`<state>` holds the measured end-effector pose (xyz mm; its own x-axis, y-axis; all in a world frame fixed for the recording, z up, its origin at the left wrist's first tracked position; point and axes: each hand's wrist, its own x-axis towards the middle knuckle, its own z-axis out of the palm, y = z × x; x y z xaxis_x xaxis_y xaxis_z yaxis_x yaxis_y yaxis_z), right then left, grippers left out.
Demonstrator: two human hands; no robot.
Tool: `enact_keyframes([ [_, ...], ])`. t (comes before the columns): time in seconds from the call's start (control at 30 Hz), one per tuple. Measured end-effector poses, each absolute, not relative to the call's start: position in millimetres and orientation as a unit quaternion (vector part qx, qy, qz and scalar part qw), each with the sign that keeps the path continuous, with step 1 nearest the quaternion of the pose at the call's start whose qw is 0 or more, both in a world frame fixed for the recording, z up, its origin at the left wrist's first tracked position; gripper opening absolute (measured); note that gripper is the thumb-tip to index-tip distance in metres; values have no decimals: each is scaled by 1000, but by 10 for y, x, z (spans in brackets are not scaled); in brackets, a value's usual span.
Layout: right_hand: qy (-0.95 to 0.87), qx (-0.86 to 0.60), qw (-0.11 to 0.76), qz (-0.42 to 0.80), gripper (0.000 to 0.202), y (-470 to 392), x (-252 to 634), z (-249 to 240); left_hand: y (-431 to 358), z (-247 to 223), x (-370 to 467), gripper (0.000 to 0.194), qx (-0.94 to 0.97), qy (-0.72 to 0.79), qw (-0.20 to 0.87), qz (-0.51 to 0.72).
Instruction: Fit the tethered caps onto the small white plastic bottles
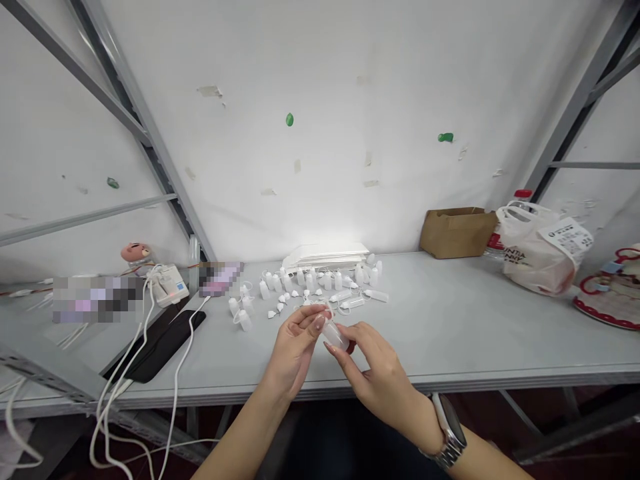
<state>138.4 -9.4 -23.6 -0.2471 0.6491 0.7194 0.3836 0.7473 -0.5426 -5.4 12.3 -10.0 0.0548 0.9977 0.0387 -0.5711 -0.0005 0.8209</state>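
- A small translucent squeeze bottle sits between the fingers of both hands, above the worktop.
- Its long axis slants: neck end up toward the left fingers, base down toward the right.
- The left hand pinches around the neck; the right hand grips the base, both equally near.
- Fingertips cover the neck, so the cap's seating is hard to tell.
- Loose white nozzle caps lie beyond the left fingers.

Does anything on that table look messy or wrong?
Some little bottles lie on their sides near standing bottles, so they look tipped over. I can't see any spill.
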Motion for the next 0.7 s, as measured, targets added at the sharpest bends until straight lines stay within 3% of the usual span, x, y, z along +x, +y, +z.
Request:
enact_keyframes([
  [0.17, -649, -332, 471, 498, 23, -41, 1429, -71, 123, -86, -75, 26, 351, 305, 647, 604],
  [0.23, -621, -315, 462, 550, 26, 10, 1437, -49, 130, -96, -74, 26, 356, 316, 626, 617],
  [0.33, -646, -343, 503, 461, 25, 44, 1411, -117, 130, -108, -53, 23, 349, 340, 579, 654],
  [0.5, -746, -332, 560, 140, 28, -22, 1353, -292, 92, -87, -17, 19, 324, 330, 579, 671],
  [0.7, -756, -319, 570, 53, 27, -49, 1335, -328, 66, -114, 25, 17, 316, 288, 649, 629],
])
